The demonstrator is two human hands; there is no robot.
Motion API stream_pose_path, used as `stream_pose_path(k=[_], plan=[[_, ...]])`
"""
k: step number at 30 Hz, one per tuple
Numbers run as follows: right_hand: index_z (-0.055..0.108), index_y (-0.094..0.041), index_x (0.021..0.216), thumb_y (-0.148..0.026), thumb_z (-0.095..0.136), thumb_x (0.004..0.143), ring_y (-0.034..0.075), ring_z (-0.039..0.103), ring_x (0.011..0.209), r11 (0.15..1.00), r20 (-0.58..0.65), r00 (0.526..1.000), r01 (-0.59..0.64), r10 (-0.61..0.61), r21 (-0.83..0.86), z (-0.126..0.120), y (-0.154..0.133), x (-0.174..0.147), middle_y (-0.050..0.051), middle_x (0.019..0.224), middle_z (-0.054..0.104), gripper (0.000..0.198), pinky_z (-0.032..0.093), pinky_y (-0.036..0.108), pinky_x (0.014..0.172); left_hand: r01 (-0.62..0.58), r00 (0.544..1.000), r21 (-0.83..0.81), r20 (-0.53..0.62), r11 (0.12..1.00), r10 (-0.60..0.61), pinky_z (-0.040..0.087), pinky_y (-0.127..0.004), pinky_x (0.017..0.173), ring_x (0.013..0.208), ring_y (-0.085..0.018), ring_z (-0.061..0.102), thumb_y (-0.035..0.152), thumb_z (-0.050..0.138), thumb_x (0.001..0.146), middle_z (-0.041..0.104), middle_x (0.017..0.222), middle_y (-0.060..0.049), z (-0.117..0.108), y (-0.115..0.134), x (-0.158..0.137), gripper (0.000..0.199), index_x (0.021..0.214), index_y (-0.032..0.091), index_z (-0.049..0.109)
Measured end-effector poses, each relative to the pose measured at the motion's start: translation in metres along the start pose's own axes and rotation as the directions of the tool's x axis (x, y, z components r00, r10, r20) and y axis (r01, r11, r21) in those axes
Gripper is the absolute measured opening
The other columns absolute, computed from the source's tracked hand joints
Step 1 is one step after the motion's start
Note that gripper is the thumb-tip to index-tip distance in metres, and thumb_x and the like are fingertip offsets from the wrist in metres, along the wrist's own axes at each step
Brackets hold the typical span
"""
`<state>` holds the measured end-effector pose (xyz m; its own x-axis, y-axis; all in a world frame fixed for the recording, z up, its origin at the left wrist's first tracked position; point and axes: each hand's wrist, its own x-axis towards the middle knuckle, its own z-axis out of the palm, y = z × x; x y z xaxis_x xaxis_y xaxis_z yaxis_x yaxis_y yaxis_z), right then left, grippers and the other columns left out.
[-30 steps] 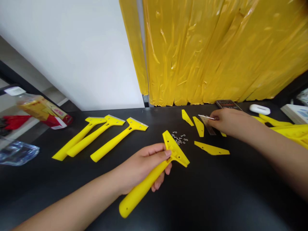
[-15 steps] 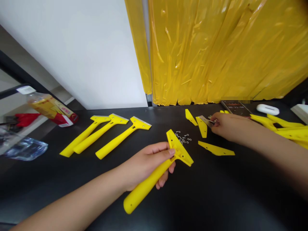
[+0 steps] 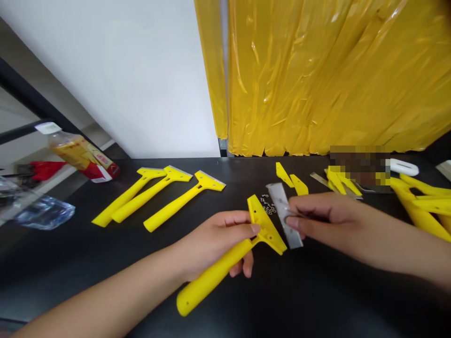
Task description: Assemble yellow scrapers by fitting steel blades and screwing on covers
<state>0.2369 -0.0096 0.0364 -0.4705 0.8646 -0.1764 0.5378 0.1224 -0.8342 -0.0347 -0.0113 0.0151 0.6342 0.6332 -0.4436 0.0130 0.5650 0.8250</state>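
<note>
My left hand (image 3: pixel 225 239) is closed around a yellow scraper handle (image 3: pixel 214 277), its thumb on the wide head, which points up and to the right. Between the thumb and fingers of my right hand (image 3: pixel 313 216) is a flat metal scraper blade (image 3: pixel 283 211), held just right of that head and apart from it. Small screws and nuts (image 3: pixel 269 206) lie on the table behind the head. Yellow cover plates (image 3: pixel 299 184) rest beyond the blade, partly hidden by my right hand. Three yellow scrapers with blades (image 3: pixel 176 197) lie to the left.
On the black table (image 3: pixel 246 305), more yellow handles (image 3: pixel 423 202) are piled at the right, near yellow plates and another blade (image 3: pixel 319 179). A white case (image 3: pixel 404 167) sits at the back right. A bottle (image 3: pixel 82 155) leans at the left, above a clear plastic bag (image 3: pixel 45 211).
My right hand has come left and nearer from the plates at the back, bringing the blade beside the handle's head. My left hand keeps its hold on the handle.
</note>
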Motion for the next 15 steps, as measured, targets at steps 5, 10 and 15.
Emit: stream_pose_path(k=[5, 10, 15], plan=[[0.061, -0.023, 0.081, -0.064, 0.059, 0.105, 0.015, 0.046, 0.072, 0.999, 0.148, 0.989, -0.033, 0.026, 0.042, 0.016, 0.003, 0.006, -0.003, 0.076, 0.050, 0.047, 0.035, 0.031, 0.065, -0.017, 0.999, 0.059, 0.031, 0.998, 0.015, 0.049, -0.014, 0.042, 0.049, -0.008, 0.064, 0.042, 0.067, 0.107, 0.076, 0.086, -0.004, 0.000, -0.002, -0.003, 0.025, 0.107, 0.018, 0.072], [0.054, -0.022, 0.074, -0.059, 0.067, 0.102, 0.013, 0.040, 0.067, 1.000, 0.147, 0.989, 0.003, -0.007, 0.031, 0.016, 0.006, 0.006, -0.005, 0.071, 0.042, 0.048, 0.031, 0.030, 0.059, -0.010, 1.000, 0.129, 0.001, 0.992, 0.010, 0.049, -0.013, 0.040, 0.048, -0.007, 0.062, 0.046, 0.066, 0.108, 0.072, 0.080, -0.001, -0.001, -0.005, -0.004, 0.027, 0.104, 0.019, 0.067], [0.053, -0.022, 0.073, -0.056, 0.068, 0.102, 0.012, 0.040, 0.066, 1.000, 0.137, 0.990, 0.019, -0.022, 0.020, 0.021, 0.003, 0.006, -0.005, 0.070, 0.043, 0.048, 0.030, 0.028, 0.058, -0.028, 1.000, 0.141, 0.009, 0.990, 0.027, 0.049, -0.012, 0.041, 0.048, -0.006, 0.061, 0.047, 0.064, 0.108, 0.071, 0.080, 0.001, 0.000, -0.005, -0.003, 0.028, 0.104, 0.019, 0.066]])
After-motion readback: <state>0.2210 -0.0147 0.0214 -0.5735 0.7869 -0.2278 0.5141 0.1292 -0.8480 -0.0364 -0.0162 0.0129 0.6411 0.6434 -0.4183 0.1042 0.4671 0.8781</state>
